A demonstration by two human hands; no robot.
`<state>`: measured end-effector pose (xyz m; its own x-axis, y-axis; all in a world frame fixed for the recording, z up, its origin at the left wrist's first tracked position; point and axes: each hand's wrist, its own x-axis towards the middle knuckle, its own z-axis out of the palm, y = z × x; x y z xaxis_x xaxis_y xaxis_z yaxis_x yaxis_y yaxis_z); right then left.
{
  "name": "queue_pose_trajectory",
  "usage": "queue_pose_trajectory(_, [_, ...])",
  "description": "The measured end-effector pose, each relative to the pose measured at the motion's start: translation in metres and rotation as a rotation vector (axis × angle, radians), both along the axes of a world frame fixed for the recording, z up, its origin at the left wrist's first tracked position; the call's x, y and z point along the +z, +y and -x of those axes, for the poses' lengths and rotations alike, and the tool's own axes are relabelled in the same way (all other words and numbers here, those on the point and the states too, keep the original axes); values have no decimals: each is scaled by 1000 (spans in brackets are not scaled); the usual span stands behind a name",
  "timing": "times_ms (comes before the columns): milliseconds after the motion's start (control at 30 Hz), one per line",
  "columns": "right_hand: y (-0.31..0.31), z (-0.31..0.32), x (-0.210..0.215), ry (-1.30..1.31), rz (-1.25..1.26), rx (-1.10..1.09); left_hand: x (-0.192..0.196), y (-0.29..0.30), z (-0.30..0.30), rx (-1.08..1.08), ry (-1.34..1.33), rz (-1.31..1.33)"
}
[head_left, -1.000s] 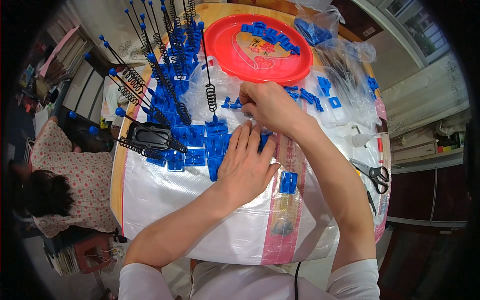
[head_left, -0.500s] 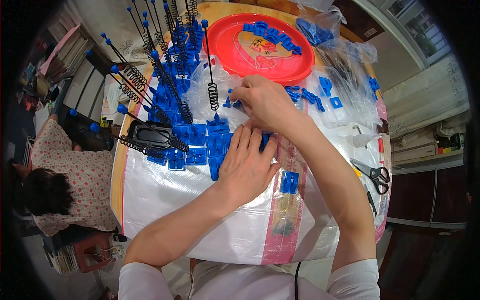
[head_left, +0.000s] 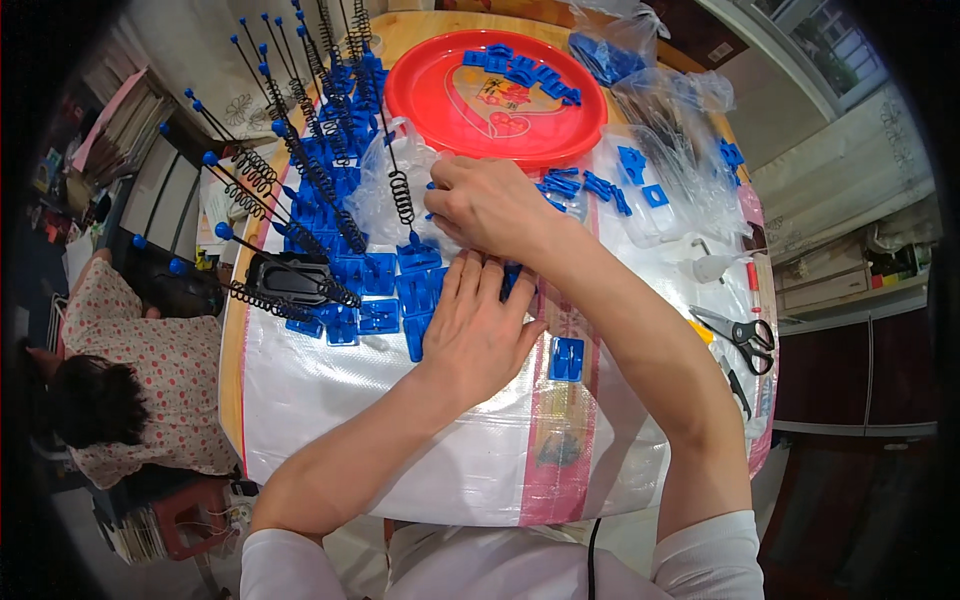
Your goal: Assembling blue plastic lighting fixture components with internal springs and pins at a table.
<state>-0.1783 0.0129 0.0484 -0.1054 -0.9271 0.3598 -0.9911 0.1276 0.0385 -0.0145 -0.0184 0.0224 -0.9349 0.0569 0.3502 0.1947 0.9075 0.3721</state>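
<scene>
I see two bare hands, my left hand (head_left: 478,325) and right hand (head_left: 490,205), with no rings, watch or gloves on either. Both forearms are uncovered up past the elbows, where white sleeves (head_left: 705,560) are pushed back. A thin black cable (head_left: 592,560) hangs at the white-clothed chest

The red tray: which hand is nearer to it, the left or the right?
Right. The right hand lies just below the red tray; the left hand rests flat on blue parts, farther toward the person.
</scene>
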Motion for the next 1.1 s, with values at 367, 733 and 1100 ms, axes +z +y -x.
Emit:
queue_pose_trajectory(367, [141,-34,13,-319,243,-281,1,1,-1,26,86,-10])
queue_pose_trajectory(733, [167,-97,8,-437,450,-274,-1,17,-2,-234,-339,-1464])
queue_pose_trajectory(1100, [184,-111,2,-565,621,-236,40,7,-1,-84,-578,-1678])
